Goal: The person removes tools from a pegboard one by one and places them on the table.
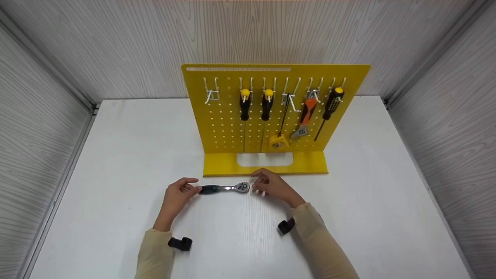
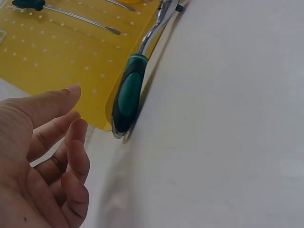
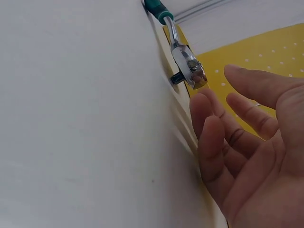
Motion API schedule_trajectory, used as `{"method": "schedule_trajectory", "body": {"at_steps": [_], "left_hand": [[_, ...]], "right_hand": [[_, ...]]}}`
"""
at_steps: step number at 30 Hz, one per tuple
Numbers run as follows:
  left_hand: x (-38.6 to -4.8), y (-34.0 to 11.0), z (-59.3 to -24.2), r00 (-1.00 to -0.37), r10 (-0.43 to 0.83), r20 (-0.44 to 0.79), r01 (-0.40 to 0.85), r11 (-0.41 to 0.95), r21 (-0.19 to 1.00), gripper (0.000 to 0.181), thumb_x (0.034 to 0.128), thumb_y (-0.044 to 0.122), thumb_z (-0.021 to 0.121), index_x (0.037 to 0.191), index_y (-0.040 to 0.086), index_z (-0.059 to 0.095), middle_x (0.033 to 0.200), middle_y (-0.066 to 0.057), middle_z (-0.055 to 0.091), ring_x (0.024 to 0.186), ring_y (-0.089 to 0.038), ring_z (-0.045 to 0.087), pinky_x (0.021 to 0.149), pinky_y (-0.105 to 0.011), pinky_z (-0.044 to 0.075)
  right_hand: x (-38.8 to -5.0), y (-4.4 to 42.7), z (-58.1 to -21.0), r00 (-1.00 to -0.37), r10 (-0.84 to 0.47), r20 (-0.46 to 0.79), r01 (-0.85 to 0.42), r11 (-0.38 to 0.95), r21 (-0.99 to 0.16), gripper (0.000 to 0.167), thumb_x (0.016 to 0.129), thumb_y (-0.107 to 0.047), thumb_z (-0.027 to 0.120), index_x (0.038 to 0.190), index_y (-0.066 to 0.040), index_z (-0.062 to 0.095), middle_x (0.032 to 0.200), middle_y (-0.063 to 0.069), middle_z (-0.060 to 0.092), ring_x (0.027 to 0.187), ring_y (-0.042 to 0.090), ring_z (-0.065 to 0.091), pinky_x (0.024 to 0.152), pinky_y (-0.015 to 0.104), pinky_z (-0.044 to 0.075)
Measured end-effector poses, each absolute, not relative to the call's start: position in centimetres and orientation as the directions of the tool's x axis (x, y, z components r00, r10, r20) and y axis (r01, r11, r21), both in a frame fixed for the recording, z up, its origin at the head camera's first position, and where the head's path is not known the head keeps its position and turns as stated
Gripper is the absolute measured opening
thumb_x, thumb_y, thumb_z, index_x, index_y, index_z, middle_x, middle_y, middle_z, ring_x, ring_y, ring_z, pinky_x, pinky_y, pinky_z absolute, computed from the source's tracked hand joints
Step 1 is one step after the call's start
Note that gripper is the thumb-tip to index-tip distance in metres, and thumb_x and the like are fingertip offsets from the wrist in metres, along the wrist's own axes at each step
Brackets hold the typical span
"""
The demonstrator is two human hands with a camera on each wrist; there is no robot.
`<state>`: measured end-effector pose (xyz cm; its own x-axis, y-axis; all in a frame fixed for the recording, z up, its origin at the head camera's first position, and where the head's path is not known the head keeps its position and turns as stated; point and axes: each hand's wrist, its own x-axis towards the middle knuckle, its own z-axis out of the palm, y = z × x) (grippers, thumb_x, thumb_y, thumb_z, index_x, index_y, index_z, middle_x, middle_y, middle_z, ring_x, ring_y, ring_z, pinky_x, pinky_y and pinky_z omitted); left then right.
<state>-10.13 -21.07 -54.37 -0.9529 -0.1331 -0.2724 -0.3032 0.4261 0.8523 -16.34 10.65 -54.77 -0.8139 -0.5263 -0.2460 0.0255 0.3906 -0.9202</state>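
A ratchet wrench (image 1: 228, 188) with a green and black handle and a chrome head lies on the white table in front of the yellow pegboard. By the handle's end is my left hand (image 1: 179, 197), fingers loosely bent. The left wrist view shows a gap between those fingers and the handle (image 2: 129, 97). My right hand (image 1: 276, 188) is beside the ratchet head (image 3: 189, 66), thumb and fingers apart with nothing between them. The drive stub (image 3: 177, 78) under the head is visible in the right wrist view.
On the pegboard (image 1: 221, 135) hang two long screwdrivers (image 1: 245, 105) (image 1: 267, 105), a yellow tape measure (image 1: 279, 142), an orange-handled adjustable wrench (image 1: 308, 110) and another screwdriver (image 1: 333, 102). The leftmost hook (image 1: 211, 95) is bare. Walls (image 1: 248, 35) enclose the table's back and sides.
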Motion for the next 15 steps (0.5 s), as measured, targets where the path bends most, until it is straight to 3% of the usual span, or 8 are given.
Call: {"method": "schedule_trajectory", "body": {"at_steps": [8, 15], "left_hand": [[-11.3, -20.6, -52.5, -0.971, -0.114, -0.21, -0.239, 0.42, 0.876, 0.034, 0.0877, 0.026, 0.071, 0.117, 0.009, 0.067, 0.091, -0.007, 0.062, 0.074, -0.016, 0.051, 0.063, -0.021, 0.042], [-12.6, -19.3, -51.4, -0.977, -0.109, -0.184, -0.212, 0.383, 0.899, 0.034, 0.0886, 0.022, 0.069, 0.118, 0.007, 0.066, 0.097, -0.008, 0.065, 0.084, -0.017, 0.054, 0.072, -0.021, 0.045]], "right_hand": [[-16.7, 10.9, -54.3, -0.841, -0.496, -0.214, 0.027, 0.356, -0.934, 0.036, 0.095, -0.018, 0.06, 0.129, -0.006, 0.054, 0.103, 0.012, 0.068, 0.081, 0.02, 0.064, 0.067, 0.028, 0.049], [-17.3, 10.5, -53.9, -0.864, -0.482, -0.145, 0.019, 0.256, -0.967, 0.044, 0.095, -0.02, 0.061, 0.132, 0.0, 0.049, 0.117, 0.02, 0.063, 0.104, 0.032, 0.063, 0.082, 0.037, 0.054]]}}
